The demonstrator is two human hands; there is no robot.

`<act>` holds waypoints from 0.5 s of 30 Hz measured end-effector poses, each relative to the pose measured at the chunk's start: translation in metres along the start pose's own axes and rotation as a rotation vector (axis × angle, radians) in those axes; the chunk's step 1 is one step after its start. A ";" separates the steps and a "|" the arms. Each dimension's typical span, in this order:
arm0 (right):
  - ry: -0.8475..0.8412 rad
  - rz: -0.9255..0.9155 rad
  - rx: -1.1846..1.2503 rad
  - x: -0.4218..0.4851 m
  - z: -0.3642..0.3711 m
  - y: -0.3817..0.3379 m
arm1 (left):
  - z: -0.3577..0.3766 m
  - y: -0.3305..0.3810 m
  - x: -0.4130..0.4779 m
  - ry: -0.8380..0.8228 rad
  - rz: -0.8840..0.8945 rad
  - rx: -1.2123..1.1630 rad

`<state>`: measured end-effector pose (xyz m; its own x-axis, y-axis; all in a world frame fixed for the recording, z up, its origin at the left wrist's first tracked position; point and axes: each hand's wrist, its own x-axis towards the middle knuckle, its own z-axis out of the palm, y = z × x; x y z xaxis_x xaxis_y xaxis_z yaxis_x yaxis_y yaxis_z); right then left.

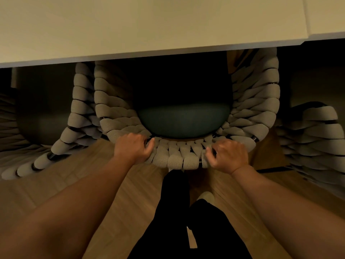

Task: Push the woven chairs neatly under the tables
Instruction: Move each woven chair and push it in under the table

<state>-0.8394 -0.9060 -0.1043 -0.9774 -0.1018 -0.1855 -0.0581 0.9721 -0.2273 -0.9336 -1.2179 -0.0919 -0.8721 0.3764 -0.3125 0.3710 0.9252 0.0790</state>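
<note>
A woven chair (179, 157) of thick beige straps, with a dark teal seat cushion (183, 120), stands straight in front of me. Its seat reaches partly under the pale table top (149, 25). My left hand (133, 147) grips the top rim of the backrest on the left, fingers curled over it. My right hand (228, 156) holds the same rim on the right, thumb in front. The front of the seat is hidden in shadow beneath the table.
A second woven chair (61, 139) stands close on the left and a third (315, 137) on the right, both partly under the table. A second table top (328, 14) adjoins at the upper right. My dark trouser legs (186, 221) stand on the wooden floor (104, 184).
</note>
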 end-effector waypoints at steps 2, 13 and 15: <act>-0.046 0.020 -0.006 0.004 -0.007 0.006 | -0.003 0.007 0.003 -0.017 -0.007 -0.015; -0.246 0.153 0.022 -0.020 -0.036 -0.036 | -0.027 0.007 -0.041 -0.376 0.167 -0.079; -0.288 0.152 0.057 -0.033 -0.047 -0.046 | -0.038 0.012 -0.047 -0.425 0.169 -0.132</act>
<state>-0.8143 -0.9370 -0.0426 -0.8757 -0.0197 -0.4824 0.1035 0.9683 -0.2274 -0.9004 -1.2231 -0.0402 -0.5853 0.4946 -0.6425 0.4287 0.8614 0.2725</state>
